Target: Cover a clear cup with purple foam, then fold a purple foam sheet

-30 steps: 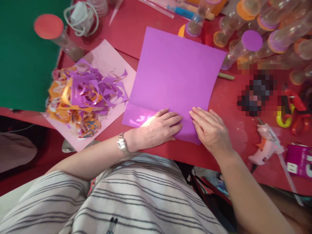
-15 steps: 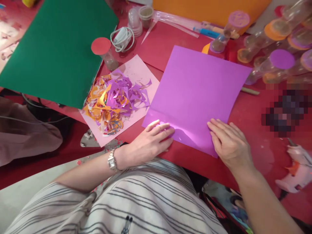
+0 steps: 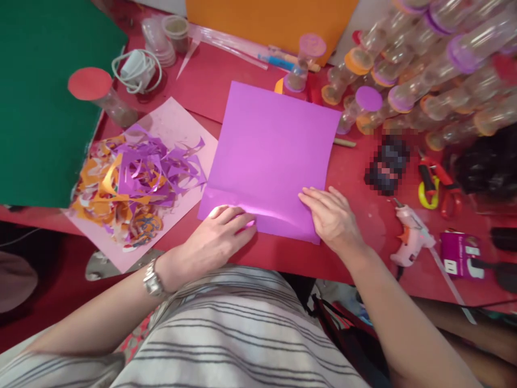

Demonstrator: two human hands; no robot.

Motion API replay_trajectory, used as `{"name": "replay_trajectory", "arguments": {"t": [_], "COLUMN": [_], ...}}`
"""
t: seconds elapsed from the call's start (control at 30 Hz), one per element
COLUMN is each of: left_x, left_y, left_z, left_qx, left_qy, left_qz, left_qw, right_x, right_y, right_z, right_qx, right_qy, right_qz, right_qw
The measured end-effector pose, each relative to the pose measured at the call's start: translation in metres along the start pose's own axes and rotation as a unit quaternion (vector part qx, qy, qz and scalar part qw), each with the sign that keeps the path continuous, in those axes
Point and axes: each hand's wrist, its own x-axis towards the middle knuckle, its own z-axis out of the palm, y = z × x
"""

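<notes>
A purple sheet of paper (image 3: 274, 145) lies in front of me on the red table, with a crease running across its near part. My left hand (image 3: 220, 234) rests on its near left edge, fingers stretched out over the paper. On the near right corner lies my right hand (image 3: 333, 218), its fingers extended along the right edge. Neither hand grips the sheet. To the left, a pink sheet (image 3: 183, 126) carries a heap of purple and orange paper scraps (image 3: 141, 172).
A green board (image 3: 44, 108) covers the far left. Beside it stand a red-topped clear tube (image 3: 91, 83) and a white cable (image 3: 137, 70). Several clear tubes (image 3: 428, 91) fill the back right. A glue gun (image 3: 412, 231) and pliers (image 3: 440, 183) lie right.
The view has swung to the right, bringing the pliers and a purple box into sight. Both hands stay at nearly the same places on the purple sheet.
</notes>
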Motion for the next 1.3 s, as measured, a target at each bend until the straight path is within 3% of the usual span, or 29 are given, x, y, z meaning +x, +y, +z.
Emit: {"name": "replay_trajectory", "arguments": {"t": [0.2,0.4,0.53,0.63,0.73,0.8,0.87,0.97,1.13,1.2,1.3], "left_x": [-0.027,-0.033,-0.034,-0.035,-0.036,-0.037,-0.038,-0.038,-0.037,-0.035,-0.033], "left_y": [-0.008,-0.008,-0.008,-0.008,-0.008,-0.008,-0.008,-0.007,-0.007,-0.008,-0.008], "left_z": [-0.005,0.005,0.011,0.012,0.014,0.016,0.019,0.02,0.018,0.016,0.014], "left_qx": [-0.026,-0.011,-0.022,-0.041,-0.05,-0.056,-0.056,-0.051,-0.05,-0.051,-0.05], "left_qy": [0.014,0.057,0.086,0.081,0.07,0.068,0.074,0.079,0.068,0.068,0.063], "left_qz": [-0.015,-0.018,-0.035,-0.042,-0.048,-0.053,-0.057,-0.06,-0.057,-0.055,-0.054], "left_qw": [0.999,0.998,0.995,0.995,0.995,0.995,0.994,0.994,0.995,0.995,0.995], "right_x": [0.001,0.003,0.014,0.035,0.067,0.09,0.109,0.131,0.153,0.156,0.149], "right_y": [-0.003,-0.008,0.003,0.034,0.082,0.115,0.142,0.162,0.156,0.146,0.123], "right_z": [0.003,0.003,-0.006,-0.017,-0.02,-0.016,-0.007,0.01,0.022,0.015,-0.01], "right_qx": [-0.023,-0.015,0.057,0.077,0.044,0.016,-0.02,-0.051,-0.074,-0.074,-0.078], "right_qy": [0.018,0.018,0.037,0.112,0.215,0.221,0.19,0.184,0.234,0.23,0.241], "right_qz": [-0.022,-0.016,0.001,0.071,0.143,0.165,0.179,0.181,0.207,0.246,0.217], "right_qw": [0.999,1.0,0.998,0.988,0.965,0.961,0.965,0.965,0.947,0.939,0.943]}}
